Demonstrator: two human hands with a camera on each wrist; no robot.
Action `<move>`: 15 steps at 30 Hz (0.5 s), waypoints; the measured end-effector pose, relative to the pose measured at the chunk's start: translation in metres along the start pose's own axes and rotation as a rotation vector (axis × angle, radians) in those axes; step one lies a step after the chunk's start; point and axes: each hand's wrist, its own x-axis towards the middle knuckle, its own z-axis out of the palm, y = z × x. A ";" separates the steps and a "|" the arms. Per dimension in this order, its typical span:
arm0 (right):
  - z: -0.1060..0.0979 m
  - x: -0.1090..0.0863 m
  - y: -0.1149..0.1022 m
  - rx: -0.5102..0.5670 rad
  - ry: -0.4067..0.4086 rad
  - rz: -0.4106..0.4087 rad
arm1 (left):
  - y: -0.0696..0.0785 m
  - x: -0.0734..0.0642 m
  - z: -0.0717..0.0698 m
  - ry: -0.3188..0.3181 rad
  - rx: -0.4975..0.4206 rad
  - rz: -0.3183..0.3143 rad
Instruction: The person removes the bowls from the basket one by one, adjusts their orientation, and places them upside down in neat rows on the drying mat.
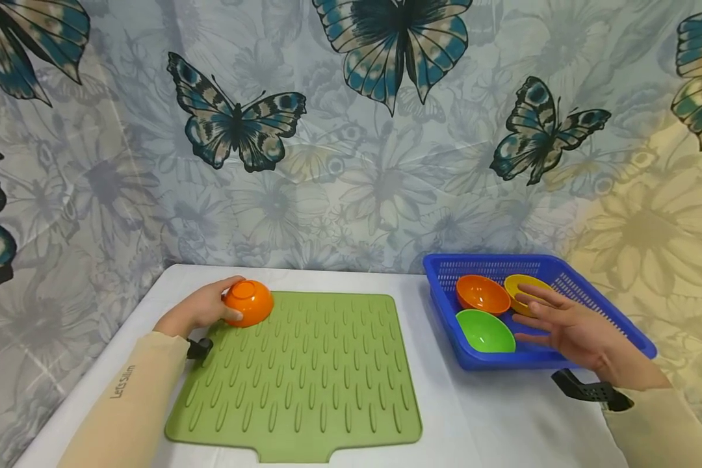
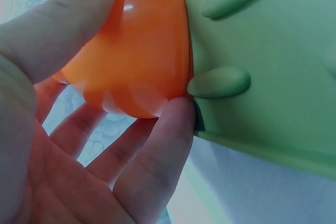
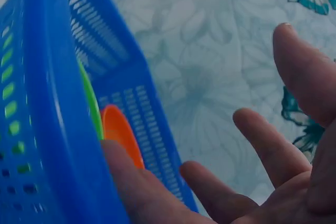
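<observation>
My left hand (image 1: 201,307) holds an orange bowl (image 1: 253,303) upside down at the back left corner of a green ribbed drying mat (image 1: 304,370). In the left wrist view, the thumb lies along the side of the bowl (image 2: 142,51), and a fingertip touches its rim right beside the mat's raised ribs (image 2: 220,82). My right hand (image 1: 579,331), fingers spread and holding nothing, is over the right part of a blue plastic basket (image 1: 462,351). Inside are a second orange bowl (image 1: 482,294), a green bowl (image 1: 485,333) and a yellow bowl (image 1: 520,286), which the fingers partly cover.
A white cloth (image 1: 421,416) covers the table under mat and basket. Behind it hangs a grey-blue curtain (image 1: 351,195) printed with butterflies and flowers. The basket's raised, perforated walls surround the bowls on the right side.
</observation>
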 end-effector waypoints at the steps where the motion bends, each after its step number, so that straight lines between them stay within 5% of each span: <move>1: -0.004 0.000 0.002 -0.043 0.032 0.022 | 0.000 0.000 0.000 -0.001 -0.003 0.000; 8: -0.011 0.009 0.005 -0.335 0.126 0.150 | -0.002 0.000 0.002 0.006 -0.004 0.005; 15: -0.007 0.023 0.005 -0.349 0.103 0.272 | -0.003 0.001 0.001 0.009 -0.012 0.006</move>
